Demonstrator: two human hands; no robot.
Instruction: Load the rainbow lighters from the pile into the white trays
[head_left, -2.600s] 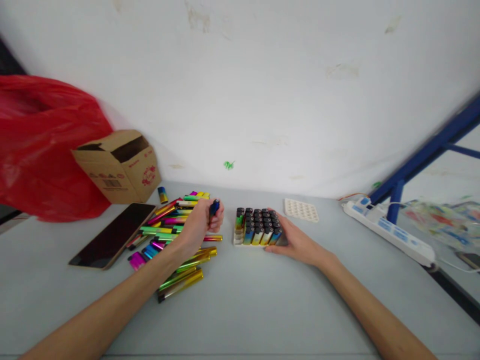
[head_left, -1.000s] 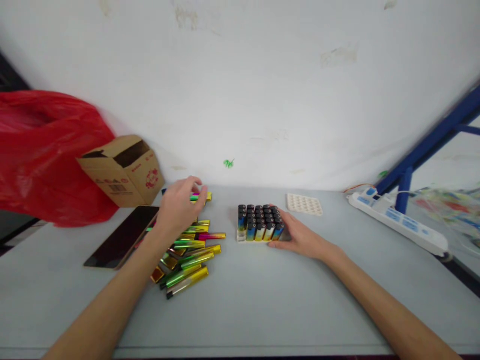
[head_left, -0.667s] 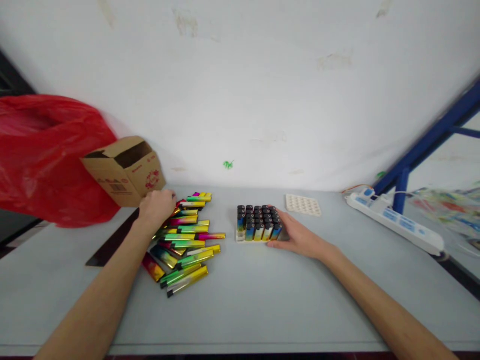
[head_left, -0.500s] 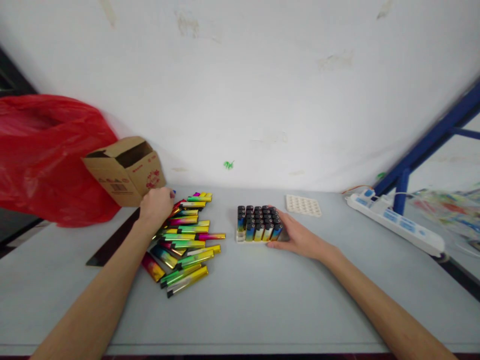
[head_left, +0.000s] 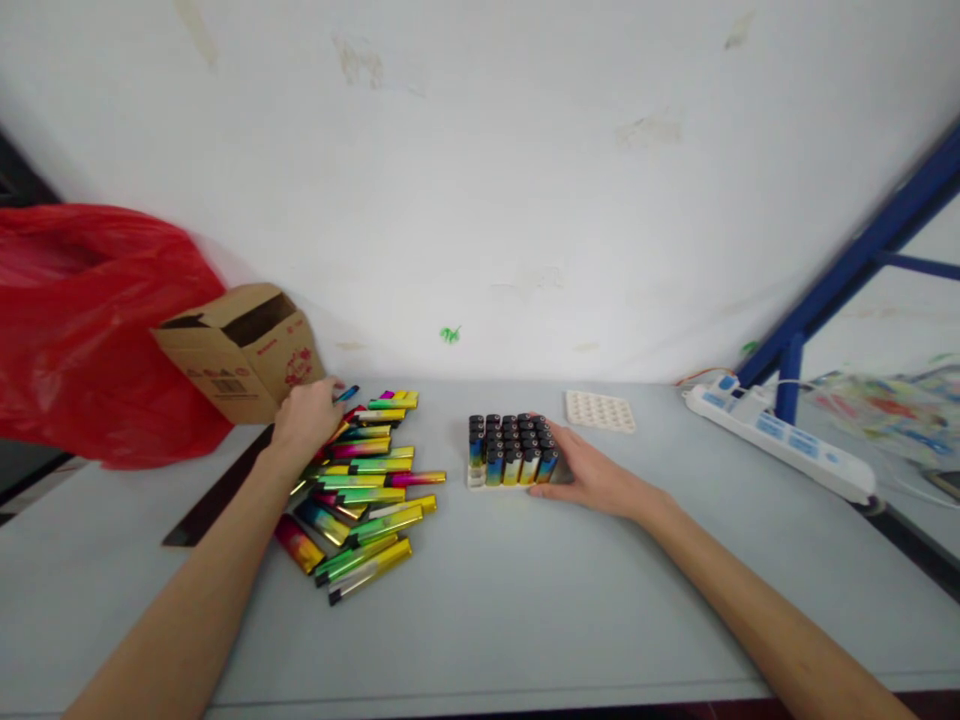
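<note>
Slim, glossy, metallic-coloured lighters with black tops [head_left: 512, 458] stand upright in a white rectangular tray [head_left: 476, 482] on the pale grey desk [head_left: 540, 600]; a loose multicoloured pile [head_left: 381, 465] lies at nine o'clock from it. The right hand [head_left: 592, 482] has its grip curled round the tray's three o'clock end. Toward ten o'clock, the left hand [head_left: 304, 420] pinches a blue lighter [head_left: 347, 394]. Each should be light, stiff and slick, best held mid-body. Print and a barcode on the brown cardboard box [head_left: 225, 360] are illegible.
</note>
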